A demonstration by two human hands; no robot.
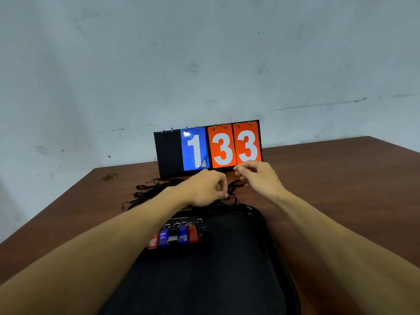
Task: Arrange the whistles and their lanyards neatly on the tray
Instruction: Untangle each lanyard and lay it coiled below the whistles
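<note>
Both hands sit right at the tray's (pixel 258 212) far rim with the scoreboard (pixel 209 148) just behind, so it's tight there, though there's bare surface (pixel 341 189) off to the right. The left hand (pixel 205 189) has a narrow pinching grip on a black cord from the lanyards (pixel 150 189) piled left of it. The right hand (pixel 259 176) is curled tight too, but I can't tell if its grip has anything. The whistles (pixel 179 235) sit in a row on the tray with the left end hidden under the left forearm, and the tray's near end is cut off.
</note>
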